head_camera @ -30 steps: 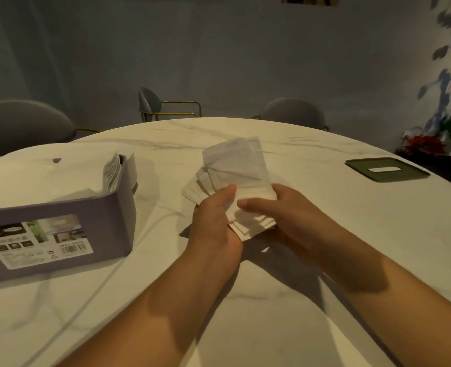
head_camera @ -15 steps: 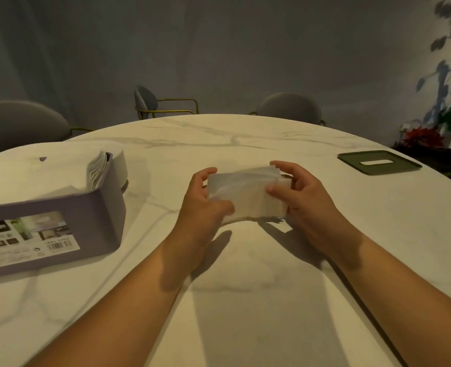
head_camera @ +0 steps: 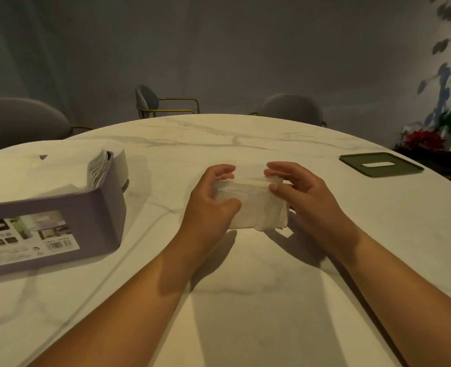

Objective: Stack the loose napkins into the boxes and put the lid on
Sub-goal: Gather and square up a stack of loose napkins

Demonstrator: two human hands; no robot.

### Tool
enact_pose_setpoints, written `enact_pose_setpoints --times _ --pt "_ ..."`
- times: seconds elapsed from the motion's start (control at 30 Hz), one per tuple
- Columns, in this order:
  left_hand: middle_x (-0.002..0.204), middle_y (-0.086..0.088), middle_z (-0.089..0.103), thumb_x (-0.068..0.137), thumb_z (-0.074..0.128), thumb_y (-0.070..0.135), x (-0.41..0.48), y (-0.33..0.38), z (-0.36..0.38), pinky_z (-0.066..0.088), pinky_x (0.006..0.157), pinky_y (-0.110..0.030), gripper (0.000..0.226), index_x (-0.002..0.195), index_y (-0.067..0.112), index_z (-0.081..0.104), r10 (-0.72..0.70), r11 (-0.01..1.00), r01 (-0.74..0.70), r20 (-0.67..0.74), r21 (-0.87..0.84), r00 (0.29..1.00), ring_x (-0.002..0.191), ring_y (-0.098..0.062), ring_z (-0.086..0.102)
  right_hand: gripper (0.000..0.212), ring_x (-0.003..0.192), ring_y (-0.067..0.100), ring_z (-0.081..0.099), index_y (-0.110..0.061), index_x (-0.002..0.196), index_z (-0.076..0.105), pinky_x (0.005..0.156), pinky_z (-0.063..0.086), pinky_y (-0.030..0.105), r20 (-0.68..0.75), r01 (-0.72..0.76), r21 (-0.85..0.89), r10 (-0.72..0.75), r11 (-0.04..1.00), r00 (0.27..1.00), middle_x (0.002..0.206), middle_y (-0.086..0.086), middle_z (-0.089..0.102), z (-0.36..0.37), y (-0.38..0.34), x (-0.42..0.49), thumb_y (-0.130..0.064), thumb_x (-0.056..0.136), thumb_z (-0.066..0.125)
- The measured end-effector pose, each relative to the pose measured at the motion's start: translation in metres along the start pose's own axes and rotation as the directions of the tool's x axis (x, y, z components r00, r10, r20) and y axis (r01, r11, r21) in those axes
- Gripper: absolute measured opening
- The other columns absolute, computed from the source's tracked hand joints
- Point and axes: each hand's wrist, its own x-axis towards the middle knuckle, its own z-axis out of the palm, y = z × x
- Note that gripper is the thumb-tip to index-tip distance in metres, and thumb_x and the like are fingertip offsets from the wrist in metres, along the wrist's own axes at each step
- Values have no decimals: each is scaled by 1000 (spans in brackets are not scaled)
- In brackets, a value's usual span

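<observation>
A squared-up stack of white napkins [head_camera: 253, 207] stands on edge on the marble table [head_camera: 245, 300], held between both hands. My left hand [head_camera: 211, 202] grips its left end, thumb in front and fingers curled over the top. My right hand [head_camera: 303, 197] grips the right end the same way. A purple napkin box [head_camera: 60, 223] with a printed label stands at the left, open and filled with white napkins [head_camera: 33, 176]. A dark green lid [head_camera: 380, 164] with a slot lies flat at the far right.
Grey chairs with gold frames [head_camera: 166, 104] stand around the far side of the round table. A plant with red flowers [head_camera: 425, 139] is off the table's right edge. A white round object [head_camera: 119, 162] sits behind the box.
The fanned napkins were turned sideways and gathered into a neat stack on edge; both hands now clasp its ends and have drawn it slightly nearer.
</observation>
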Motion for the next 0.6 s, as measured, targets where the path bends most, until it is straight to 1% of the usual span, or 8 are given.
enact_pose_setpoints --times 0.07,0.13,0.2,0.27,0.3,0.4,0.5,0.6 --pt "113 2 53 80 61 -8 0 -1 0 52 62 -12 47 107 31 53 -13 1000 13 3 14 1000 100 -16 53 28 100 9 56 -37 107 55 67 50 10 21 4 -50 -3 999 1000 109 -20 55 -1 1 1 -15 90 60" --pt "113 3 54 80 61 -7 1 -2 1 52 65 -14 47 107 31 52 -32 999 32 -6 44 999 101 -17 55 36 101 8 54 -38 115 50 68 51 10 67 -16 -133 25 991 997 109 -25 50 -1 2 0 -20 88 64" --pt "114 6 51 79 62 -8 2 -4 0 51 64 -10 58 116 32 43 -63 998 64 -14 30 998 99 -13 54 63 98 6 53 -39 132 33 67 51 8 105 -55 -184 75 981 992 108 -27 43 -1 6 -1 -19 84 69" --pt "118 5 47 78 62 -12 4 -4 0 50 64 -7 76 129 34 31 -80 997 80 -4 5 997 99 -12 52 89 95 7 54 -36 144 14 67 50 8 108 -123 -130 137 984 985 110 -25 41 -1 9 -3 -14 81 72" --pt "120 5 46 77 61 -14 4 -3 1 50 65 -7 83 135 34 26 -80 997 80 10 4 997 102 -12 50 95 96 10 54 -36 146 8 68 49 8 103 -149 -107 160 983 982 114 -21 42 -1 10 -4 -12 80 73" --pt "113 9 46 77 58 -19 1 1 4 50 62 -6 89 136 37 24 -59 998 59 55 -1 997 99 -11 50 98 100 11 50 -39 145 10 71 46 4 57 -111 -155 121 982 991 123 -17 37 5 8 -2 -11 78 75" --pt "110 12 46 79 58 -18 -2 4 7 51 66 -8 79 125 40 32 -24 998 21 57 57 998 98 -11 49 87 98 9 52 -42 137 21 67 47 4 -20 -22 -205 19 978 1000 115 -17 43 8 4 0 -12 77 76" --pt "106 11 45 77 62 -15 -3 4 6 53 75 -16 79 125 39 32 -41 995 35 63 89 997 98 -14 50 82 98 16 56 -37 140 23 70 52 12 2 -98 -95 98 991 995 108 -12 52 -4 4 3 -11 80 73"
